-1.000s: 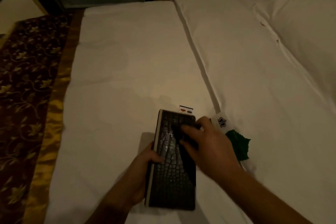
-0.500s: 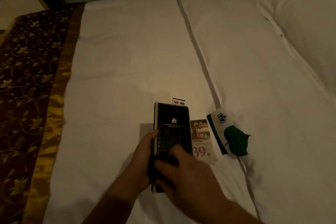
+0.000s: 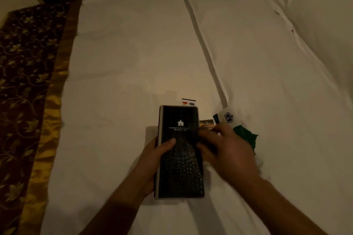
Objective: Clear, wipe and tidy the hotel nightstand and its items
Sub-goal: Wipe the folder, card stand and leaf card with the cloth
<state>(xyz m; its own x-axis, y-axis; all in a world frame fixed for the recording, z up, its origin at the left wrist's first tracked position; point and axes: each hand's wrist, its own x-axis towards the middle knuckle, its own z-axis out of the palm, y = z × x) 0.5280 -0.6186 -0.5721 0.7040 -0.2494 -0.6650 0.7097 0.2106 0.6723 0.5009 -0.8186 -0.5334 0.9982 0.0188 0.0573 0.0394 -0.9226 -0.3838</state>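
The black croc-pattern folder (image 3: 180, 158) lies flat on the white bed sheet (image 3: 124, 63), near side of the bed, about centre of view, crown logo facing up. The left hand (image 3: 152, 160) has it by the left long edge, thumb pressed on top of the cover and the palm wrapped round the side, so that's a proper grip. The right hand (image 3: 227, 150) sits over the folder's right edge with bent fingers, but it's blurry and I honestly can't tell if it's holding anything.

Stuff around it:
- A white card with red and blue marks (image 3: 188, 101) pokes out past the folder's far end.
- Just right of the folder there's a brown leaflet (image 3: 206, 123), mostly blocked by the right hand's fingers.
- Right of that is a white card with a crown logo (image 3: 227, 118), and a green leaf-shaped tag (image 3: 246, 136) is half covered by the right hand.
- A folded duvet (image 3: 267, 63) runs along the right, with a pillow (image 3: 324, 15) at far right.
- A dark floral bed runner (image 3: 24, 82) with a gold edge is on the left.

Count: one folder, two white cards, one leaflet, one leaf tag, one pillow, two hands.
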